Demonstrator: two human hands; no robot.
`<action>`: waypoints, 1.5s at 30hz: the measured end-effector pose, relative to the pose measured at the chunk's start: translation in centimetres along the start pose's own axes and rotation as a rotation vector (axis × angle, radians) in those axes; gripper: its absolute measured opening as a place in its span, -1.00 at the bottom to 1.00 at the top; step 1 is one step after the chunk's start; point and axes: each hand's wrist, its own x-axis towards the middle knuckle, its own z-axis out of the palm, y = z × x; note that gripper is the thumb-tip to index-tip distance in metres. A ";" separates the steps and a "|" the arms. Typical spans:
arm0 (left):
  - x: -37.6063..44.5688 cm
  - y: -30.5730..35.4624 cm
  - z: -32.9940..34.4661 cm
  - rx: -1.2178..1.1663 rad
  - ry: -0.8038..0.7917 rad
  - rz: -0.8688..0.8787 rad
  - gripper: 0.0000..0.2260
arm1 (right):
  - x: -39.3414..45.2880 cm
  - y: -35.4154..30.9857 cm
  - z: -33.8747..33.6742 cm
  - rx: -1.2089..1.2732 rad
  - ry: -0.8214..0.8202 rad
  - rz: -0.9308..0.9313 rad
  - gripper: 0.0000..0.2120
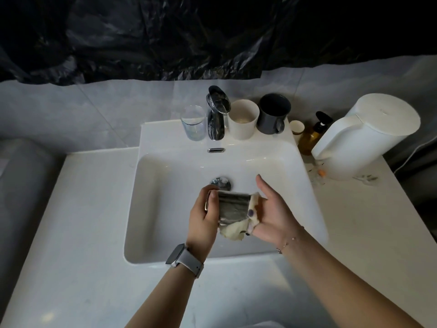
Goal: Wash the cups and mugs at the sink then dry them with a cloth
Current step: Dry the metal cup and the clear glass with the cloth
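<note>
Now the metal cup (233, 205) lies sideways over the sink (165, 185) — left hand (204, 217) curled round its base, right hand (272, 211) gripping a cream cloth (236, 229) against its mouth — thumb on the cup.

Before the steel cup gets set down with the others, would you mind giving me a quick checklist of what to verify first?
1. Left hand grips the steel cup: ok.
2. Cloth against the cup, held by the right hand: ok.
3. Cup fully dry: cannot tell.
4. Tap not running: ok.
5. Free ledge space beside the glass, white cup and grey mug: not ok, crowded.
</note>
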 end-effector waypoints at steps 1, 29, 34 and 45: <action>0.0 0.1 0.0 -0.017 -0.007 -0.008 -0.79 | -0.2 0.0 0.5 -0.031 0.016 -0.017 -0.34; 1.4 4.0 -2.0 -0.472 -0.192 -0.793 -0.65 | -1.2 1.5 4.5 -1.119 -0.045 -0.775 -0.64; 1.3 3.8 -2.4 -0.564 -0.367 -0.934 -0.64 | -0.4 2.0 2.4 -1.105 -0.056 -0.797 -0.59; -0.5 1.4 -1.7 -0.061 -0.090 -0.015 -0.85 | 0.6 0.7 3.5 -0.211 0.271 -0.040 -0.54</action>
